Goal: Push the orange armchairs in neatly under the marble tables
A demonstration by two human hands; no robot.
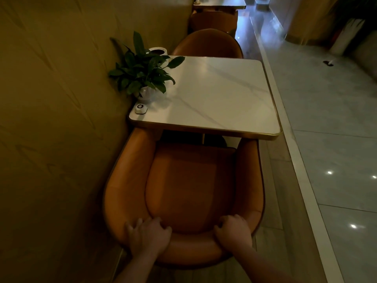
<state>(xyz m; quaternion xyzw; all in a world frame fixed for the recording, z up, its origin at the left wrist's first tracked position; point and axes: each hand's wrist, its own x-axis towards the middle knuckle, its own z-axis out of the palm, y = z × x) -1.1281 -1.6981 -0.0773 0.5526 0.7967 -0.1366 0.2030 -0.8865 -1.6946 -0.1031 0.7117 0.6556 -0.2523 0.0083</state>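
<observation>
An orange armchair (183, 184) stands right in front of me, its arm tips reaching the near edge of a white marble table (220, 94) with a gold rim. My left hand (148, 234) and my right hand (233, 229) both grip the top of the chair's curved backrest, fingers curled over it. A second orange armchair (208, 44) sits at the table's far side, facing me. Farther back stands a third orange chair (214, 20) at another marble table (220, 4).
A yellow wall (61, 119) runs close along the chair's left side. A potted plant (142, 72), a small white call button (140, 108) and a white cup (158, 51) sit on the table's left edge. A raised floor edge (289, 139) borders the tiled aisle at right.
</observation>
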